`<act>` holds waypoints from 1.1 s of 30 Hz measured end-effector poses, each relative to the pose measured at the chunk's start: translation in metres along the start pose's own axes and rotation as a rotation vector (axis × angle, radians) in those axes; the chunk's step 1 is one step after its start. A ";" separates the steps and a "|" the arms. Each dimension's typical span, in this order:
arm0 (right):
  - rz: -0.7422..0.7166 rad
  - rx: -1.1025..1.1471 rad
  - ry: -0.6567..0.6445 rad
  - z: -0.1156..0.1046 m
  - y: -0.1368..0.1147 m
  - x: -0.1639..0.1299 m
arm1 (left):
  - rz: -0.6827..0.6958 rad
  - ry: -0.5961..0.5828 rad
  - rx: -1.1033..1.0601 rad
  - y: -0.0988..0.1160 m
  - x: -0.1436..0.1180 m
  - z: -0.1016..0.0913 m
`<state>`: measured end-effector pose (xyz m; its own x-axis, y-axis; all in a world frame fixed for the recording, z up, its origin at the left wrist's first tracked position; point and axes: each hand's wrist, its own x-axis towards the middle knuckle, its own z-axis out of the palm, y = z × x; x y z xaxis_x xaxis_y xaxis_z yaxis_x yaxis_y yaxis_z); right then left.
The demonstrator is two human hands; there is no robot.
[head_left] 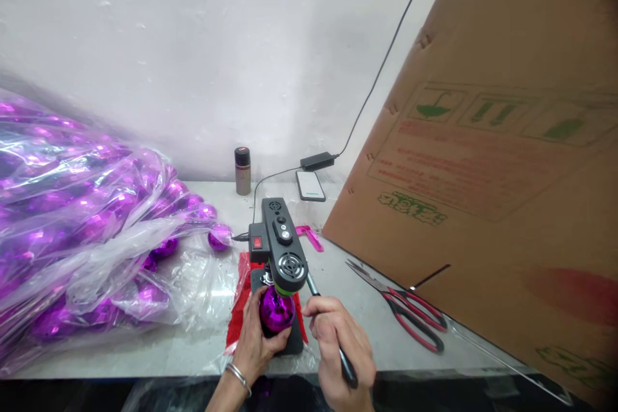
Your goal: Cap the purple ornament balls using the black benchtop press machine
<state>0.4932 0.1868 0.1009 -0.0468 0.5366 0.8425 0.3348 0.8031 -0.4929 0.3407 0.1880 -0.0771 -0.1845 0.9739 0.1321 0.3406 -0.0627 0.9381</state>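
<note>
Head view: your left hand (254,341) cups the purple ball (277,309) under the machine (280,248), your right hand (340,351) fists the lever (313,286); scissors (403,309) lie near, the cardboard box (487,206) crowds in on the right.

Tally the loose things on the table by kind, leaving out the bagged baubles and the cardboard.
Purple bauble held by the left hand: 1
Small press machine, lever gripped by the right hand: 1
Scissors: 1
Phone: 1
Grey can: 1
Power adapter: 1
Total: 6
</note>
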 end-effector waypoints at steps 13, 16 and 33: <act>0.037 0.038 0.013 0.003 0.007 -0.013 | 0.039 0.007 0.031 -0.015 -0.003 0.002; 0.035 0.049 0.024 0.004 0.007 -0.013 | 0.051 0.018 0.013 -0.015 -0.003 0.002; 0.043 0.059 0.057 0.006 0.009 -0.017 | 0.012 0.035 0.016 -0.001 0.000 0.003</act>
<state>0.4909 0.1867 0.0808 0.0209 0.5563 0.8307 0.2796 0.7945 -0.5391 0.3433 0.1885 -0.0786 -0.2125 0.9648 0.1549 0.3576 -0.0707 0.9312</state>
